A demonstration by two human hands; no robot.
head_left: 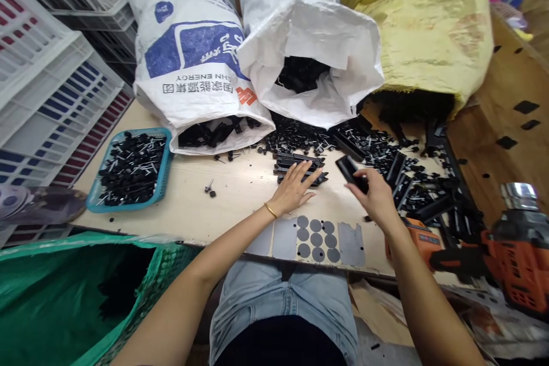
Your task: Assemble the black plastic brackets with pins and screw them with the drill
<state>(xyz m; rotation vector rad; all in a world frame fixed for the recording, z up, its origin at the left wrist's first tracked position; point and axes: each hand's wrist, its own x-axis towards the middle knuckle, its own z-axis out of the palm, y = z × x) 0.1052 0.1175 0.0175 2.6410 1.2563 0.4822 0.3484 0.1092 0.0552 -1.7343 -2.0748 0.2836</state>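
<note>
- Green sack (pixel 51 291) is sitting open at bottom left, below the table (pixel 240 206) edge.
- Blue tray (pixel 165 183) is holding small black screw parts, well apart from both hands.
- Printed sack (pixel 189 51) and white sack (pixel 309 28) are lying open, spilling black parts onto the table.
- Left hand (pixel 294 186) is lying flat, fingers spread, pressing on the black bar stack (pixel 300 161); nothing is clamped in it.
- Right hand (pixel 375 194) is closing around one black bar (pixel 349 170), lifted just right of the stack.
- Likely step: adding the bar to the stack; next move needs it aligned with the bars under the left hand.
- Loose pile (pixel 412 171) is lying beyond the right hand; orange tool (pixel 518 263) is sitting far right.
</note>
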